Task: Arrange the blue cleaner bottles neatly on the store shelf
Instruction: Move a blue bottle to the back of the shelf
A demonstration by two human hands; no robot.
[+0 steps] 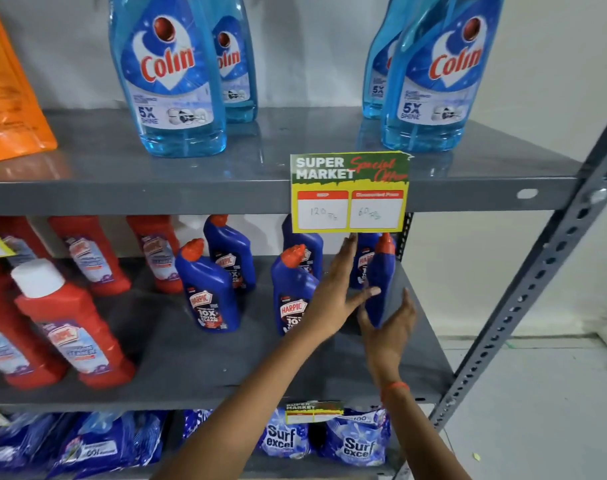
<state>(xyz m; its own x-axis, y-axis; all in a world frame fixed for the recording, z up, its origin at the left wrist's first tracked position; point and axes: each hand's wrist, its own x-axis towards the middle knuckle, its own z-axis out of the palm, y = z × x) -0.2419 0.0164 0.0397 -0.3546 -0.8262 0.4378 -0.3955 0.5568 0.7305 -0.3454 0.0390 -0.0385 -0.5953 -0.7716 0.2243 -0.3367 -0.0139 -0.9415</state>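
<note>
While both hands work at the right end of the middle shelf (205,362), one blue Harpic bottle (380,282) stands between them with its label turned away, showing only its plain side and orange cap. The right hand (394,323) cups the bottle's lower right side from below, palm open and fingers spread up along it, seemingly to steady the base while it is turned or slid. The left hand (340,299) is flat and wide, fingers stretched upward just left of the bottle, thumb reaching across to touch its body; it holds nothing, and looks placed to guide the bottle and keep the neighbouring front bottle (291,296) from being knocked.

Other blue Harpic bottles stand nearby: one front-left bottle (207,292) with its label forward, another behind it (231,254), and more at the back, partly hidden by the yellow price card (349,194) hanging from the upper shelf edge. They form rough rows of two, unevenly spaced. Red Harpic bottles (77,327) fill the left side. Judging by the facing labels elsewhere, this bottle likely needs rotating to match.
</note>
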